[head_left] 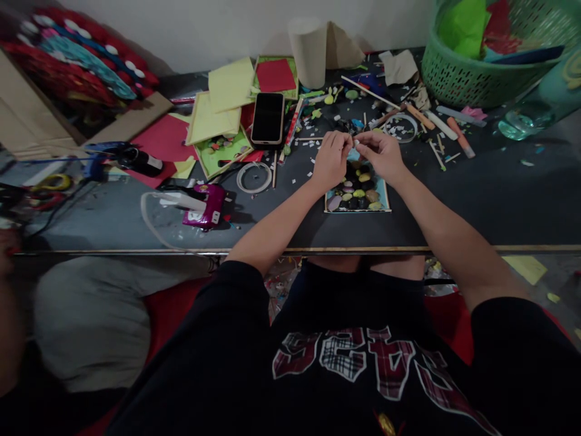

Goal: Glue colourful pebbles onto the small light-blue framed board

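Both hands meet over the far end of a small framed panel (389, 197) with a light blue base, covered in black, green and purple pebbles (358, 194). My left hand (333, 158) is closed, its fingertips pinched at something too small or hidden to name. Thumb and fingers of my right hand (382, 155) pinch a tiny white piece (356, 143), close to the left fingertips. What the piece is made of cannot be made out. The hands partly cover the panel's upper part.
Left of the panel are a phone (267, 118), yellow paper trays (213, 118), a tape ring (255, 177) and a purple power adapter (204, 206). Paper bits, sticks and glue tubes (460, 137) litter the right, near a green basket (476, 75) and a bottle (540, 100). Someone's knee (91, 321) shows at left.
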The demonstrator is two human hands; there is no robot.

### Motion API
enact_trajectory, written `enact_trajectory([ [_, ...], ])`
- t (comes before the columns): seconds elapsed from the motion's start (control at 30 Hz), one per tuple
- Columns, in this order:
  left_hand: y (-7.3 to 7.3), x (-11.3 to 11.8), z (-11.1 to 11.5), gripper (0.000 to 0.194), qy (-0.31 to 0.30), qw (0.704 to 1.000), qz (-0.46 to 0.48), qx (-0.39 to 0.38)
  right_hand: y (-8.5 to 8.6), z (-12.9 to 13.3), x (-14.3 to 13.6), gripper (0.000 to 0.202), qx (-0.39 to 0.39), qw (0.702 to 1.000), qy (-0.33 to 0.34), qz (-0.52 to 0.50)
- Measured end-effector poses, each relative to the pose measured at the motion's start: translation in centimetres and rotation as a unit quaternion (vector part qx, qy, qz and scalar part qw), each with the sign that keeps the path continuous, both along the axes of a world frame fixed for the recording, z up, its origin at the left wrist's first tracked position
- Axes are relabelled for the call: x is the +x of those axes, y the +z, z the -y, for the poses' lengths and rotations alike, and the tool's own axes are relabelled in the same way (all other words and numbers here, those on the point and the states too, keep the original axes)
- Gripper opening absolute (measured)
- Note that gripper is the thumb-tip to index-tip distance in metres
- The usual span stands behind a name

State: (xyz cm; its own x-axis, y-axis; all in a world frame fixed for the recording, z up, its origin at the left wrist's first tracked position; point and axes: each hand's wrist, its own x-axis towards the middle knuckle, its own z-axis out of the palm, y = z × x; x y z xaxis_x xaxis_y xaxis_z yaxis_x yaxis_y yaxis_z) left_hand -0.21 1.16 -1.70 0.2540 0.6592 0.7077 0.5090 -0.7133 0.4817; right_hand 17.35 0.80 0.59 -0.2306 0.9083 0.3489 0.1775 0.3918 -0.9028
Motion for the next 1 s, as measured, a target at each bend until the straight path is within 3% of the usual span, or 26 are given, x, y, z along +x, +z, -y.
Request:
enact_trajectory([
  [0.2, 0.3, -0.3, -0.2, 0.049, -0.039, 0.999, -0.006, -0.012, 0.1, 0.1, 0.0, 0.073, -0.02, 1.0, 0.001, 0.0],
  [0.43, 0.2, -0.3, 0.0, 0.052, -0.034, 0.999, 0.025, -0.033, -0.2, -0.4, 0.4, 0.076, -0.016, 1.0, -0.008, -0.009],
  [0.6, 0.0, -1.2, -0.7, 0.054, 0.046, 0.994, 0.087, -0.058, 0.0, -0.1, 0.4, 0.072, -0.042, 0.999, 0.021, -0.026],
  [0.73, 0.6, -2.3, -1.2, 0.055, 0.113, 0.987, 0.115, 0.003, 0.5, 0.6, 0.1, 0.071, -0.067, 0.996, 0.043, -0.032],
  [0.87, 1.4, -2.3, -0.5, 0.053, 0.136, 0.986, 0.075, 0.062, 0.9, 0.8, 0.1, 0.074, -0.086, 0.995, 0.036, -0.029],
  [1.0, 1.6, -1.6, 0.4, 0.061, 0.072, 0.997, -0.042, 0.001, 1.0, 0.7, 0.4, 0.075, -0.095, 0.995, 0.003, -0.028],
])
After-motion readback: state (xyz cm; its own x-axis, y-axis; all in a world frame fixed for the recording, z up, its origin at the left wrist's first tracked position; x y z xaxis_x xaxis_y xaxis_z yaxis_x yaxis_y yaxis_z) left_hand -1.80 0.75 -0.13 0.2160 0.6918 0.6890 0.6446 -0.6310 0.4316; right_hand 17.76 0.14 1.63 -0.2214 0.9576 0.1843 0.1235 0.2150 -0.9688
